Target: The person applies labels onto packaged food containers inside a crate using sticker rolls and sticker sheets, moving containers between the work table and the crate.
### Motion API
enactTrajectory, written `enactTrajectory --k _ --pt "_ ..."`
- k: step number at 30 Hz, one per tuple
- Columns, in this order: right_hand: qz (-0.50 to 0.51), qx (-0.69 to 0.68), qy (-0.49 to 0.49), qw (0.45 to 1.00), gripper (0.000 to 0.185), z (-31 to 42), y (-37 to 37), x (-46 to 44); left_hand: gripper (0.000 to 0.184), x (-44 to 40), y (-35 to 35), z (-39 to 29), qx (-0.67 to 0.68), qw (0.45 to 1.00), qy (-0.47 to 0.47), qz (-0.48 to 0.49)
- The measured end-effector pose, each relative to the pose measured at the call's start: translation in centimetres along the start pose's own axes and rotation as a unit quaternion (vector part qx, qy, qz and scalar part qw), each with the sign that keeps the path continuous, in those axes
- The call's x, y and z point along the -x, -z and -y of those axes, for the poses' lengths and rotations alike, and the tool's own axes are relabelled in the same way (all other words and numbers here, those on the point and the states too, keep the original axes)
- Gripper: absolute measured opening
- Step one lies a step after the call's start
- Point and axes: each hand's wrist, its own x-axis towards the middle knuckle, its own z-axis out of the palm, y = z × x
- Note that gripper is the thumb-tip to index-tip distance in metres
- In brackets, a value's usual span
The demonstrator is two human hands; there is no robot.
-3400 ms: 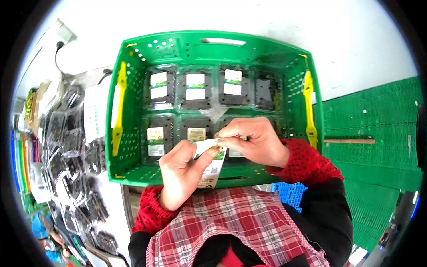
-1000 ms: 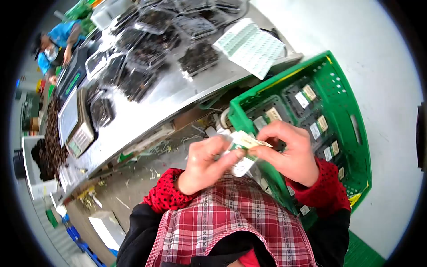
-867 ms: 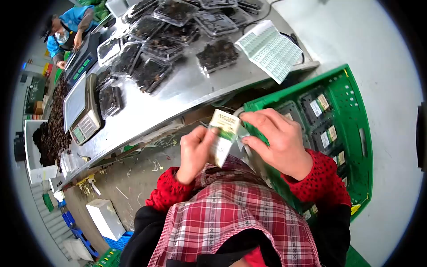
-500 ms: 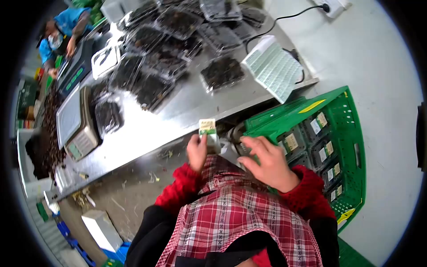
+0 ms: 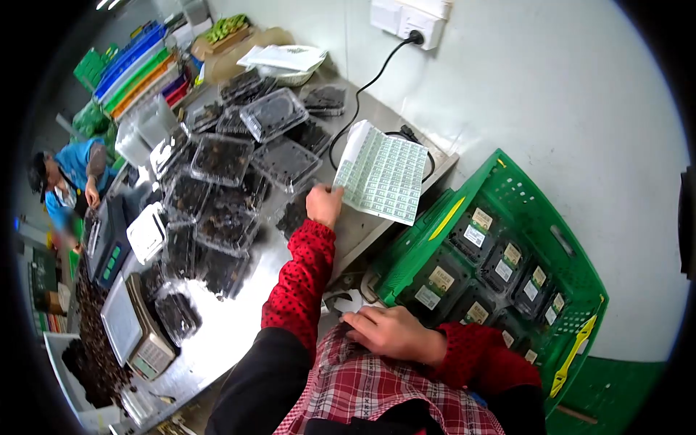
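Observation:
My left hand (image 5: 324,206) reaches over the steel table, its fingers curled by the near-left corner of a green-and-white label sheet (image 5: 384,174). A clear lidded box with dark contents (image 5: 291,217) is partly covered by this hand. What the fingers grip is hidden. Low in front of my checked apron (image 5: 355,377), my right hand (image 5: 395,333) has its fingers bent and together; anything inside them does not show. Beside it is a green crate (image 5: 500,170) of labelled dark boxes (image 5: 475,235).
Clear boxes of dark contents (image 5: 221,159) are piled on the table (image 5: 225,326), with a scale (image 5: 141,326) at the left. A black cord (image 5: 362,87) runs to a wall socket (image 5: 409,22). A person in blue (image 5: 76,167) is at the far left.
My left hand has moved forward from near the apron, where it held a cream-and-green label, to the label sheet. My right hand has lowered to the apron, its fingers drawn together. The view has shifted.

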Motion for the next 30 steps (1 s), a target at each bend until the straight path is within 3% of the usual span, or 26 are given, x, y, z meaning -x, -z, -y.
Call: enactTrajectory --k 1,4,6,8,10,12,14,15,16,18,19,22,24,25,30 --pt "-0.016 -0.019 0.007 1.0 0.031 0.0 -0.2 0.1 0.029 0.7 0.5 -0.2 -0.074 0.993 -0.08 -0.049" --pt "-0.047 -0.059 0.01 0.997 0.029 -0.1 0.9 -0.1 0.026 2.4 3.8 -3.3 -0.047 0.994 -0.073 -0.065" --pt "-0.162 -0.024 0.048 0.985 0.034 -1.0 2.9 -0.7 0.021 3.6 9.0 -6.8 -0.048 0.977 -0.185 -0.094" --pt "-0.228 0.108 0.01 0.967 0.039 -3.6 5.9 -1.6 0.016 4.4 14.9 -10.1 0.004 0.94 -0.331 -0.087" --pt "-0.279 0.187 -0.008 0.942 0.049 -3.6 10.8 -4.3 0.012 5.9 20.6 -14.4 0.072 0.898 -0.433 -0.021" --pt "-0.31 0.22 0.006 0.925 0.058 -3.3 14.0 -7.1 0.009 7.7 25.1 -17.7 0.114 0.878 -0.449 0.12" --pt "-0.3 0.193 0.017 0.934 0.063 -4.3 15.1 -8.1 0.01 9.1 27.5 -19.8 0.149 0.845 -0.482 0.176" --pt "-0.278 0.145 0.0 0.949 0.049 -4.3 15.2 -8.2 0.009 9.7 28.1 -20.2 0.175 0.864 -0.444 0.161" --pt "-0.282 0.146 0.007 0.948 0.049 -4.1 15.4 -7.9 0.008 10.2 28.4 -20.2 0.202 0.88 -0.405 0.145" --pt "-0.261 -0.068 -0.049 0.962 0.03 -2.9 16.2 -7.1 0.026 11.0 27.7 -20.7 0.339 0.848 -0.396 0.093" --pt "-0.311 -0.043 -0.011 0.949 0.019 -2.2 17.0 -7.1 0.029 11.6 27.6 -21.3 0.361 0.842 -0.393 0.079" --pt "-0.292 -0.005 -0.01 0.956 0.018 -0.3 19.7 -5.8 0.02 11.8 27.6 -22.3 0.368 0.831 -0.412 0.068" --pt "-0.294 0.024 -0.001 0.955 0.017 0.7 20.7 -4.8 0.008 11.5 27.3 -23.4 0.33 0.8 -0.485 0.125" --pt "-0.292 0.048 0.009 0.955 0.017 1.0 21.1 -4.2 0.009 11.4 27.3 -23.9 0.28 0.791 -0.533 0.11" --pt "-0.309 0.007 -0.05 0.95 0.015 1.9 21.1 -0.7 0.007 13.5 25.9 -26.2 0.274 0.788 -0.528 0.157"
